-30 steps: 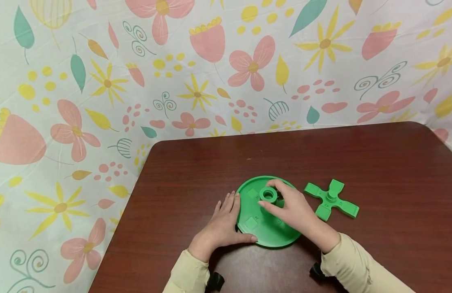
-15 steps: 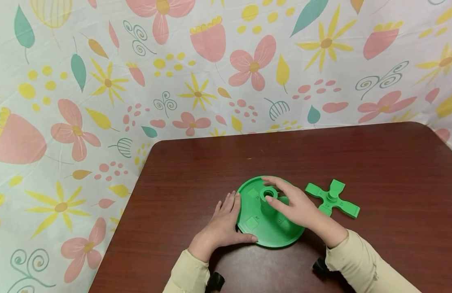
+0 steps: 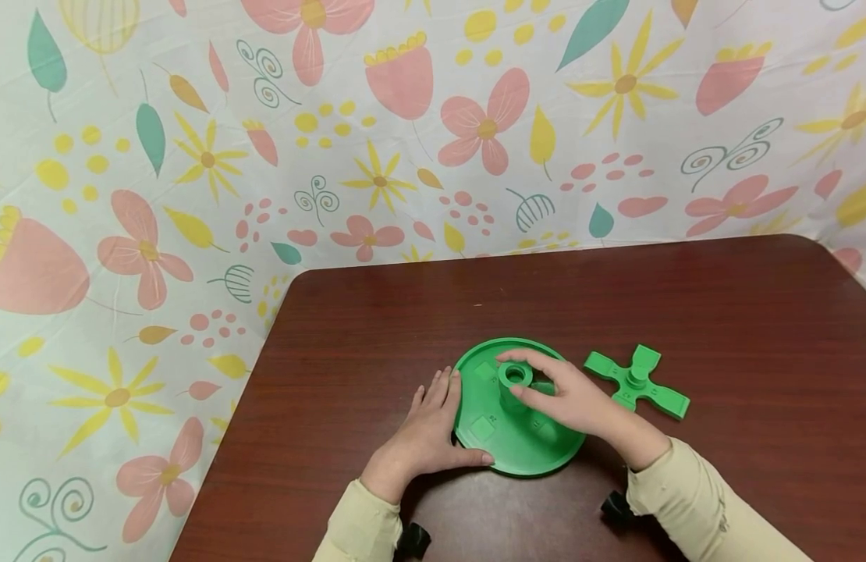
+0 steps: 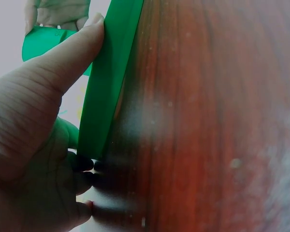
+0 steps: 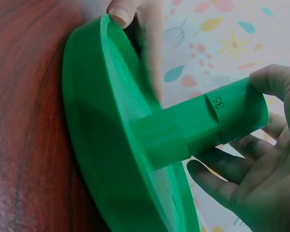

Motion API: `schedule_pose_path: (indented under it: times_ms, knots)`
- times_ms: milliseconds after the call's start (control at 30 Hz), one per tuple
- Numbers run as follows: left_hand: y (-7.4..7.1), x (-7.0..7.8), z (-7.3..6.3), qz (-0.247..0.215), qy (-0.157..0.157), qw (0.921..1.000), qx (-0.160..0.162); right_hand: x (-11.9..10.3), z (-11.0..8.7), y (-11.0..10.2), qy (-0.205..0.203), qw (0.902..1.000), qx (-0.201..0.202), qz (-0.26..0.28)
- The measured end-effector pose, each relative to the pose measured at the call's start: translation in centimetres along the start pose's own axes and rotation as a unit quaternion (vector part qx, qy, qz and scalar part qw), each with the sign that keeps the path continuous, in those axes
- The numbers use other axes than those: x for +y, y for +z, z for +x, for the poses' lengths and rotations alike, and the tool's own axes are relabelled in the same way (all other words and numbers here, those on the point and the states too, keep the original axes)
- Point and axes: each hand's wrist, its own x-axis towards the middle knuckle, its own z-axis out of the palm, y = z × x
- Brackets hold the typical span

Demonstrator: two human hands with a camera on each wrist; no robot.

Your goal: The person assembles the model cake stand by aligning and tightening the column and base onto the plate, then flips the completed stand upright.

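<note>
A green round tray-like disc (image 3: pixel 503 453) with a raised rim lies on the table. From its middle rises a green hollow cylinder (image 3: pixel 513 386), marked 35 in the right wrist view. My right hand (image 3: pixel 562 398) holds this cylinder near its top, thumb in front and index finger behind; the other fingers curve along its side (image 5: pixel 266 164). My left hand (image 3: pixel 436 429) rests against the disc's left edge. Its thumb lies over the near rim, and its straight fingers spread along the left side (image 4: pixel 43 106).
To the right of the disc lies a green cross-shaped piece (image 3: pixel 637 380) with a central peg. The brown table (image 3: pixel 377 312) ends at a flower-printed cloth (image 3: pixel 405 156) behind. Black wrist straps show under both sleeves.
My right hand has shifted slightly right; its fingers loosened around the cylinder's top, then closed in again at a changed angle. My left hand and the disc stay put.
</note>
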Motion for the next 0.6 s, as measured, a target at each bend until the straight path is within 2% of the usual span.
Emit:
schedule_pose_path:
  times_ms: [267,600]
  knots:
    - [0.1,0.0,-0.1,-0.004,-0.001,1.0000,0.003,-0.4,-0.3,0.7,0.040,0.9971,0.056,-0.034]
    - [-0.1,0.2,-0.1,0.002,0.002,1.0000,0.007,-1.2,-0.5,2.1,0.042,0.9838,0.152,-0.085]
